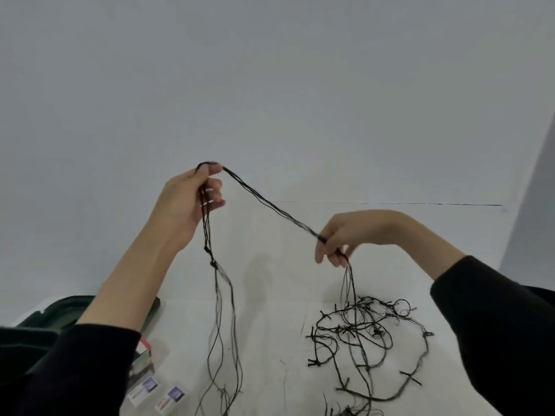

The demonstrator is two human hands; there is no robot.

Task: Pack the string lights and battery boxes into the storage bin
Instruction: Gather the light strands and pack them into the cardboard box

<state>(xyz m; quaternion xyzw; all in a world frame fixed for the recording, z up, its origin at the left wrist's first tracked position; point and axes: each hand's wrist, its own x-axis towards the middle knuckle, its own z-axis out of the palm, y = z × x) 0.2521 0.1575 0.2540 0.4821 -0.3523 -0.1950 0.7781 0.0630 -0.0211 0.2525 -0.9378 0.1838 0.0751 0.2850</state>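
Observation:
A black string of lights (pixel 270 205) stretches taut between my two raised hands. My left hand (pixel 192 202) holds several gathered loops of it, with the wires draped over my fingertips and hanging down below the hand. My right hand (pixel 342 238) pinches the strand lower and to the right. From there the wire drops to a tangled pile of string lights (pixel 366 340) on the white table. Two clear battery boxes (pixel 156 394) lie at the table's near left. A dark green storage bin (pixel 60 313) sits at the left, mostly hidden by my left arm.
The white table (pixel 270 325) meets a plain grey wall behind it. A small colourful box (pixel 144 355) lies beside my left sleeve, between the bin and the battery boxes. Hanging loops of wire reach down past the table's front edge at the centre.

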